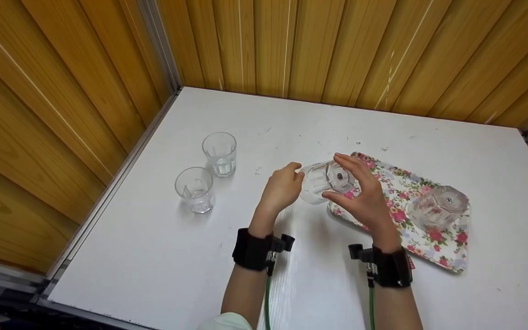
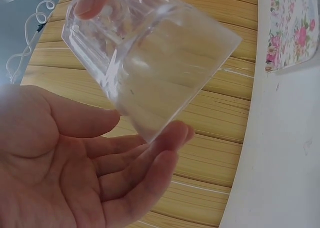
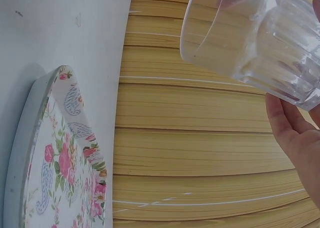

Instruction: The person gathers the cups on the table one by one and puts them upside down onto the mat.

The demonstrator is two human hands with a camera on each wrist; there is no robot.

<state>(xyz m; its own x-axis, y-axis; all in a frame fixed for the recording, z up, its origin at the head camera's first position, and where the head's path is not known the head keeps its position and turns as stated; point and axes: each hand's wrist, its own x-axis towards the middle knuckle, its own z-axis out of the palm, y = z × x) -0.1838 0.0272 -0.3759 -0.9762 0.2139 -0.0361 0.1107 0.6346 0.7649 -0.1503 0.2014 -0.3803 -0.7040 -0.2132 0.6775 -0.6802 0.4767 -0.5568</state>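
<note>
Tray, head view: the flower-printed tray [image 1: 394, 201] lies slantwise on the white tabletop [image 1: 154, 275], with wood-grain panels [image 1: 291, 50] standing beyond it.
Held glass, head view: the clear held glass [image 1: 317, 181] is tipped on its side at the tray's left end, hiding part of it, base toward the tray and mouth away from it.
Right hand, head view: the right hand [image 1: 362, 197], partly in front of the tray, grips that glass round its base, thumb on one side and fingers [image 1: 355, 166] on the other, spread about as wide as the base.
Left hand, head view: the left hand [image 1: 282, 187] is left of the tray, at the glass's mouth.
Other glasses, head view: an upturned glass [image 1: 438, 208] rests on the tray's right half; the far glass [image 1: 220, 156] and near glass [image 1: 195, 190] stand upright, well left of the tray.
Rim, left wrist view: left thumb and loosely bent fingers lie about one edge of the rim, apart from the tray; whether they grip it, I cannot tell.
Base, right wrist view: the held glass is raised, clear of the tray, right fingers at its base.
</note>
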